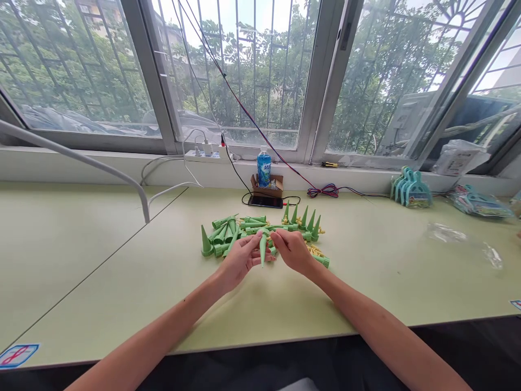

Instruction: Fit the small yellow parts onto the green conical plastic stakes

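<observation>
Head view: well inside the table edge [260, 342], left hand [241, 262] grips green spike [262, 252], right hand [293, 251] closed alongside.

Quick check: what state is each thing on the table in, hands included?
Left hand: closed on the held green spike
Held green spike: tip down or toward the person
Right hand: curled at its wide end
Right-hand row of green spikes: upright, tips up
Loose green pieces: mostly lying, heaped
Yellow pieces: loose
Blue bottle: upright, capped
Cardboard box: open
Phone: flat
Red-blue cable: bundled
</observation>
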`<state>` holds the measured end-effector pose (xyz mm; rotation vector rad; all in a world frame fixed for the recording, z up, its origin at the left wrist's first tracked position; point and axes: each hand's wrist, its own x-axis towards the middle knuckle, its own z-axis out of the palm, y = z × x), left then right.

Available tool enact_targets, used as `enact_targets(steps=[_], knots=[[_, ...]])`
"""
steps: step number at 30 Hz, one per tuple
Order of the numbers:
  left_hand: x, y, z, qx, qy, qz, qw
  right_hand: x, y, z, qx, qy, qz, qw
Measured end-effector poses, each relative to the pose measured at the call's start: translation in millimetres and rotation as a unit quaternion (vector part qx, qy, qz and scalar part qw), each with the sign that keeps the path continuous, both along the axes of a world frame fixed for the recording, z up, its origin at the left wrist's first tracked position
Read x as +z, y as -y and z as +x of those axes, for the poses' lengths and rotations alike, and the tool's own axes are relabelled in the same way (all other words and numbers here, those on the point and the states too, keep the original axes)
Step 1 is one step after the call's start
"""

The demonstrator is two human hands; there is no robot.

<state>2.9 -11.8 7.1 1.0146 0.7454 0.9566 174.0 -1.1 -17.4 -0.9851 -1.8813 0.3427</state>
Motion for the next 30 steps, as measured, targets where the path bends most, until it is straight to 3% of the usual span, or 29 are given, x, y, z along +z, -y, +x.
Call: enact_targets(steps=[6, 13, 22, 30], knots=[[-1.9, 3, -1, 0.041, -0.072, 0.184, 0.979, 0.0, 1, 0, 0.0, 0.005, 0.01, 1.0], [-8.6, -1, -2, 0.049, -0.081, 0.255, 0.962, 1.2, 2, 0, 0.012, -0.006, 0.008, 1.0], [-10.4, -2, -2, 0.073, -0.115, 0.274, 0.952, 2.2, 1, -1, 0.022, -0.038, -0.041, 0.998], [-1.2, -1, -1, 0.058, -0.067, 0.167, 0.982, 5.9, 5, -4, 0.019, -0.029, -0.065, 0.997]])
